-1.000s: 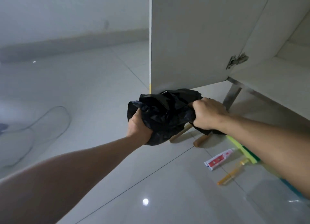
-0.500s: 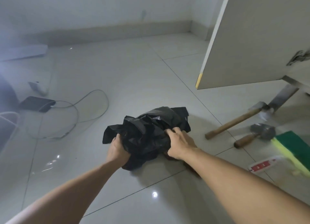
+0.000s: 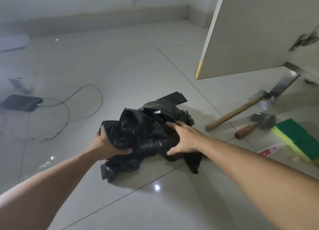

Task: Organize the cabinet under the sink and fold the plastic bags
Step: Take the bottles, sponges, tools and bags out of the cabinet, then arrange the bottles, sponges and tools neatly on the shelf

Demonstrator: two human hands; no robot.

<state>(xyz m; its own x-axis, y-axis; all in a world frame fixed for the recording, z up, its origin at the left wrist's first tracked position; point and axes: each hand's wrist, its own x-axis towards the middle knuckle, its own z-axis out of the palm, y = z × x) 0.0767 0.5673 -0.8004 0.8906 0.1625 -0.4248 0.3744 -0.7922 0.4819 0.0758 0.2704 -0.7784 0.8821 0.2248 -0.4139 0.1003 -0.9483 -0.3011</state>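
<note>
Lying on open floor (image 3: pixel 141 66), bags (image 3: pixel 146 131) between hands.

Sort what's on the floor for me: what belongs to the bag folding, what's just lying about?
Job: black plastic bags, left hand gripping them, right hand resting on them.

Lying about: two hammers, sponge, tube, dark device with cable.

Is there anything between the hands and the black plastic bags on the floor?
No. The left hand grips the black plastic bags, and the right hand rests on them.
</note>
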